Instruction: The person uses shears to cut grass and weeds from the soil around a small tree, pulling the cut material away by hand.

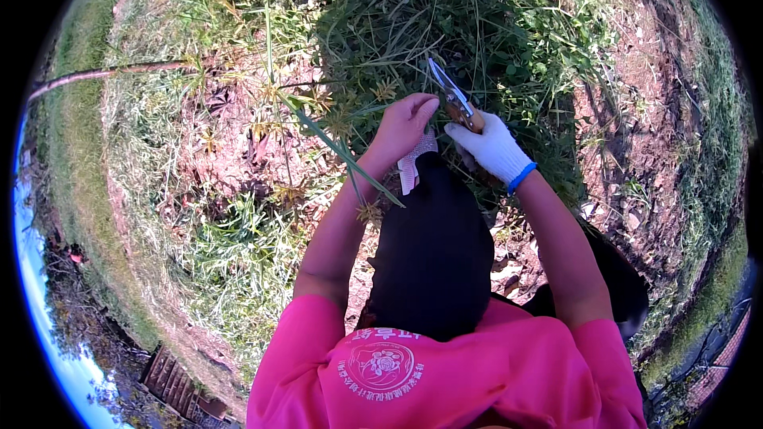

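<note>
My right hand (pixel 492 146), in a white knit glove with a blue cuff, grips a bladed hand tool (pixel 461 104) by its brown handle. Its narrow silver blade points up and away over the grass (pixel 477 30). Just left of it is my bare left hand (pixel 411 122), thumb and fingertips drawn together; whether a thin stem is between them cannot be seen. Below that hand, a grey speckled piece with a pale pink flap (pixel 409 174) shows beyond my black-clad bent knee (pixel 435 250). A long green sedge stalk (pixel 334 143) crosses in front of my left forearm.
Reddish bare soil (pixel 238 143) and cut grass (pixel 250 256) lie to the left. More soil (pixel 632 131) runs along the right. A thin pole or hose (pixel 107 71) stretches in from the far left. Brown slatted steps or a crate (pixel 173 378) appear at lower left.
</note>
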Motion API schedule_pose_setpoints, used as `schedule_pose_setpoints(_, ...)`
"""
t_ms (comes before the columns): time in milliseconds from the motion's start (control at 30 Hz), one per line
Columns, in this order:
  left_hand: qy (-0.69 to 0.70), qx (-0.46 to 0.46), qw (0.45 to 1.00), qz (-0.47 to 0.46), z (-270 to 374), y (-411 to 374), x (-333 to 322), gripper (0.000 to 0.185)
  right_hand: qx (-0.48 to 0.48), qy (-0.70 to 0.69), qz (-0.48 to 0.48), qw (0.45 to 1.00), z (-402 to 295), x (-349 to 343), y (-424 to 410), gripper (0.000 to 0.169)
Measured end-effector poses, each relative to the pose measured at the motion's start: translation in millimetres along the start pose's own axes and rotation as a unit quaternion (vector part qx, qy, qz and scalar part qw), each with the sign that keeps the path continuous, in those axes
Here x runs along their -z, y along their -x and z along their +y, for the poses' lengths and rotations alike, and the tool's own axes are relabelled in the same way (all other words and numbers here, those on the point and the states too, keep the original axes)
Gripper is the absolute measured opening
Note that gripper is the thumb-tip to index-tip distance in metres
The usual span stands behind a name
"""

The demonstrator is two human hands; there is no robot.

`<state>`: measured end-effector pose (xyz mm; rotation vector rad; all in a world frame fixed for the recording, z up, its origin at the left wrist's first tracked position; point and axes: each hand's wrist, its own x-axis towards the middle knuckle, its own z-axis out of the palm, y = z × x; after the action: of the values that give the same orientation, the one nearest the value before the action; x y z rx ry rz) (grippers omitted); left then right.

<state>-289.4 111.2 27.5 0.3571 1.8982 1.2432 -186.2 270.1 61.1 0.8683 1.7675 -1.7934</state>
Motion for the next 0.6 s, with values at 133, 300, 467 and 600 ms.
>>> schedule_pose_setpoints(133, -0.486, -0.328, 0.772, 0.247, -33, -23, 51, 0.017, 0.011, 0.043, -0.073, 0.996, 7, -17, -25, 0.03)
schedule_pose_setpoints(300, -0.656, 0.018, 0.746, 0.118, -56, -36, 101, 0.019, -0.086, 0.022, -0.157, 0.984, -1, -36, -59, 0.035)
schedule_pose_setpoints(467, -0.612, -0.074, 0.762, 0.198, -106, -35, 115, 0.024, -0.181, -0.056, -0.214, 0.958, -11, -61, -95, 0.033)
schedule_pose_setpoints(600, -0.488, -0.026, 0.844, 0.221, -119, -39, 115, 0.019, -0.224, -0.181, -0.228, 0.93, 8, -79, -124, 0.035)
